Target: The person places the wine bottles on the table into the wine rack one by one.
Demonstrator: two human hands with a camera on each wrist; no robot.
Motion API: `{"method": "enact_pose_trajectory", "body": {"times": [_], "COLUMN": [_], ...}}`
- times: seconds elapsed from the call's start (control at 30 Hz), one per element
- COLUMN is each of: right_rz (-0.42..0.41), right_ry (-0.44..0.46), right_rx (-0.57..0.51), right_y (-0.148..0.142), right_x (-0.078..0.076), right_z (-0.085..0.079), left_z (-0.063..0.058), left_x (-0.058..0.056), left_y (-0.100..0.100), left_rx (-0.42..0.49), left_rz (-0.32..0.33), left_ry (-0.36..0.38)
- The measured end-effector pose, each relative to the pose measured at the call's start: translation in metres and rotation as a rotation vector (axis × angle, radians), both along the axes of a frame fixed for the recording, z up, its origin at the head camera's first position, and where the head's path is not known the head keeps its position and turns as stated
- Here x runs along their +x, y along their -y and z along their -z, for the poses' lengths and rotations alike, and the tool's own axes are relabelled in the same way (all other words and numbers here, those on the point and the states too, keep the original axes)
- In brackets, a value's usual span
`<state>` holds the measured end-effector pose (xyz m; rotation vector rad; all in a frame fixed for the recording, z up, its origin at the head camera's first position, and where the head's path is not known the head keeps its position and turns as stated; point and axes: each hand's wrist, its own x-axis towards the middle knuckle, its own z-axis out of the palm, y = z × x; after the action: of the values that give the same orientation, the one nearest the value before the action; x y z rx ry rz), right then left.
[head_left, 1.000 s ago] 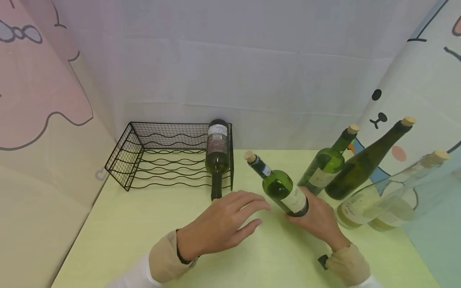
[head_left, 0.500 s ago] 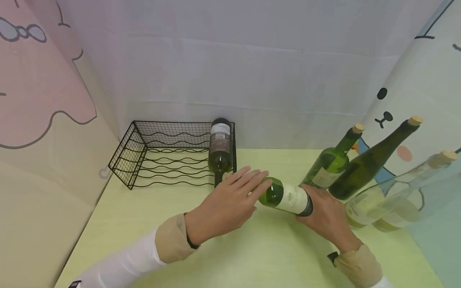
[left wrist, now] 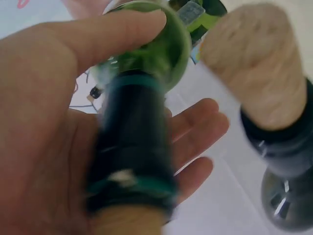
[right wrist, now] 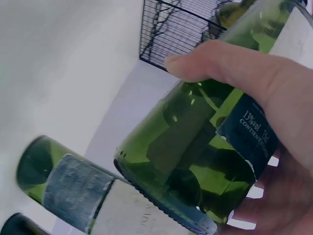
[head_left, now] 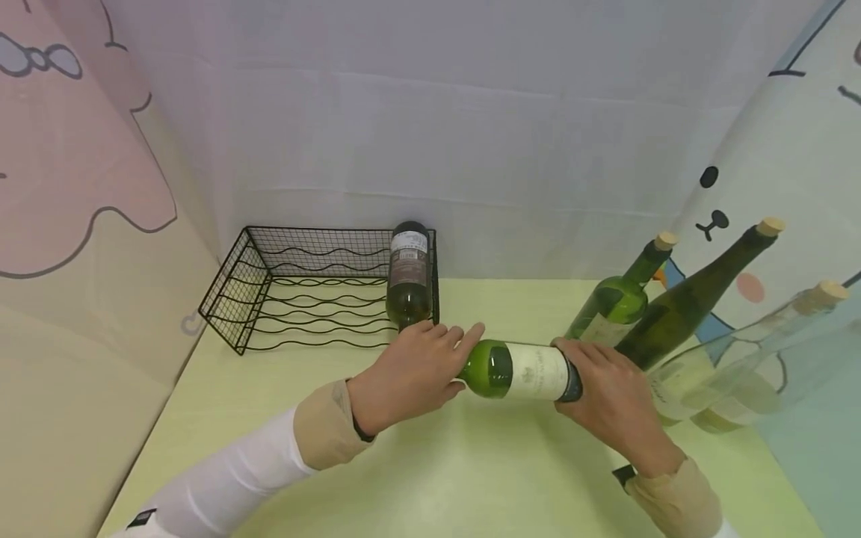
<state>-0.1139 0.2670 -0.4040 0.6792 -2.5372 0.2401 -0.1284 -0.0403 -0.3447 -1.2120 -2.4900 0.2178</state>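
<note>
A green wine bottle with a cream label lies roughly level over the table, its neck pointing left. My right hand grips its base end; in the right wrist view the thumb and fingers wrap the green glass. At the other end my left hand holds the neck, which the hand hides in the head view. The left wrist view shows the dark neck along the palm, thumb on the bottle's shoulder. Close beside it is the cork of the dark wine bottle lying in the rack.
A black wire wine rack stands at the back left, the dark bottle in its right end. To the right stand a green bottle, a taller dark green bottle and clear corked bottles. White cloth hangs behind the table.
The green bottle has turned from tilted up to nearly level, neck now leftward. My left hand has gone from reaching open beside it to holding its neck. The right hand keeps its grip.
</note>
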Motion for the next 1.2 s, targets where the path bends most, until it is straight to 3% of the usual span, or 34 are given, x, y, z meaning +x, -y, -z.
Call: {"method": "enact_pose_trajectory", "body": {"times": [0.23, 0.6, 0.9, 1.2], "right_rz": [-0.003, 0.013, 0.008, 0.013], "right_ry": [-0.010, -0.033, 0.005, 0.005], "right_rx": [0.020, 0.013, -0.016, -0.051], "right_y": [0.006, 0.003, 0.003, 0.001], "right_x": [0.003, 0.006, 0.008, 0.008], "right_z": [-0.011, -0.020, -0.019, -0.017], "left_z": [0.004, -0.001, -0.004, 0.000], "left_x": [-0.003, -0.004, -0.004, -0.009], "left_y": [0.006, 0.010, 0.011, 0.014], "left_rx": [0.035, 0.092, 0.098, 0.110], "left_rz": [-0.007, 0.017, -0.001, -0.009], "left_ry": [0.060, 0.185, 0.159, 0.208]}}
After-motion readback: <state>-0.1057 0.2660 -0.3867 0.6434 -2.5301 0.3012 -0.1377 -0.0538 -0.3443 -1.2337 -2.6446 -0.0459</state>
